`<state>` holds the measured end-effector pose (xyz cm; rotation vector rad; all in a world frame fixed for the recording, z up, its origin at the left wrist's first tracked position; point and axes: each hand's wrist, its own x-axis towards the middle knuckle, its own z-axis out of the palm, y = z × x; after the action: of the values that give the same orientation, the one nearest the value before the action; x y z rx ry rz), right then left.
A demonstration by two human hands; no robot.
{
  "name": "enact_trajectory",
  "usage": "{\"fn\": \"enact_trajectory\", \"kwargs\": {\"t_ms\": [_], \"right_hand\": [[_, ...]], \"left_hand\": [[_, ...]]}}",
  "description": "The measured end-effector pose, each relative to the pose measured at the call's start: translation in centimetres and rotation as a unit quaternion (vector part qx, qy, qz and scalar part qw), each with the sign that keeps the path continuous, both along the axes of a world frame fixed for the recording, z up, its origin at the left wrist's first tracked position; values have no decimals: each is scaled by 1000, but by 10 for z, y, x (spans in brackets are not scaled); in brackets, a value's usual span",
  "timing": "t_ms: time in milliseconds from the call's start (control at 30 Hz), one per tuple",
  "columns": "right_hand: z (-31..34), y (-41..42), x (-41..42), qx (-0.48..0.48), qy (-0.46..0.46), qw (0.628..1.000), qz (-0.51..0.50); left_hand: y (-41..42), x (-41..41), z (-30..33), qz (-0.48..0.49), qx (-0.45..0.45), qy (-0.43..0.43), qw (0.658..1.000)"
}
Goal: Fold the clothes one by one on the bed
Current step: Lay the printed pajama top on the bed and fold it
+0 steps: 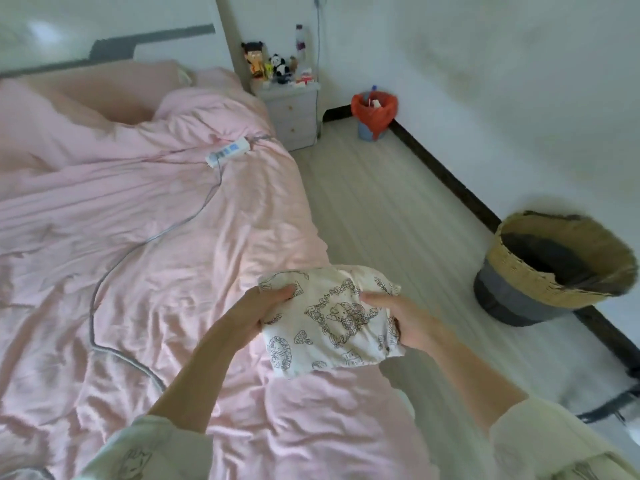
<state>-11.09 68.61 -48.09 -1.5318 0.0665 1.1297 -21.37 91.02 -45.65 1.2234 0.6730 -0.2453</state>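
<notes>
A folded white garment (329, 317) printed with dark line drawings is held in the air over the right edge of the bed (138, 244). My left hand (258, 308) grips its left side, thumb on top. Its right side is gripped by my right hand (403, 318), fingers curled under the cloth. The bed is covered with a rumpled pink duvet. No other loose clothes show on the bed in this view.
A white power strip (227, 152) and its grey cable (145, 237) lie across the duvet. A woven basket (554, 268) stands on the floor to the right by the wall. A nightstand (294, 112) with toys and a red-lined bin (374, 112) stand at the back.
</notes>
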Motion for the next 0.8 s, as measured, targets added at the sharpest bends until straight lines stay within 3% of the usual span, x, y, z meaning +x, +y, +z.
{"fn": "enact_trajectory", "kwargs": {"t_ms": [100,167,333,600,800], "right_hand": [[30,-56,7,43,-28,997,-61],[59,-107,14,52,-67,991,-101],[112,-233,37,65,-159,967,-188],[167,-395,75,54,-252,926,-277],[160,-447,129,40,-213,918,-333]], "left_hand": [[-46,35,29,-25,219,12,975],[-97,58,56,-18,288,-28,957],[-214,105,99,-99,198,-172,960],[-375,175,148,-129,109,-220,961],[-429,229,159,-256,39,-224,939]]}}
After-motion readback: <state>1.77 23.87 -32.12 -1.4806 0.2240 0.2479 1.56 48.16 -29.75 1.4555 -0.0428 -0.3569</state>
